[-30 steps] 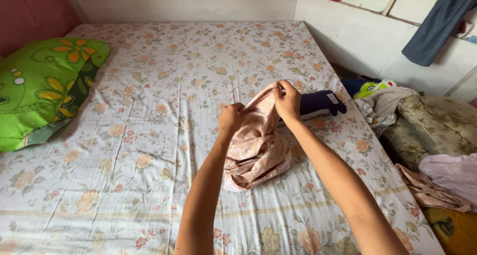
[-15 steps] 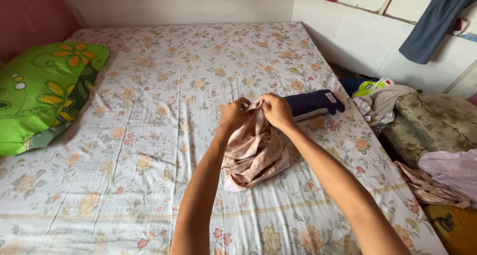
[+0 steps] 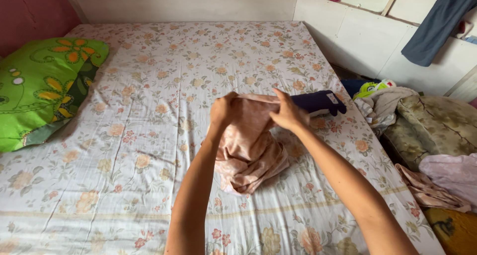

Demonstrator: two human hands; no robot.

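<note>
A crumpled pink patterned cloth [image 3: 248, 145] hangs over the middle of a bed covered by a floral sheet [image 3: 149, 111]. My left hand [image 3: 222, 111] grips the cloth's upper edge on the left. My right hand [image 3: 287, 113] pinches the same edge on the right, so the edge is stretched between both hands. The cloth's lower part rests bunched on the sheet. A folded dark navy garment [image 3: 318, 102] lies just behind my right hand.
A green flowered pillow [image 3: 42, 86] lies at the bed's left side. To the right of the bed is a heap of clothes and bedding [image 3: 422, 126]. A blue garment [image 3: 437, 26] hangs on the white wall at the back right.
My hands were close together at the top of the cloth; they have now moved apart, spreading its upper edge sideways. The left hand moved left and slightly down.
</note>
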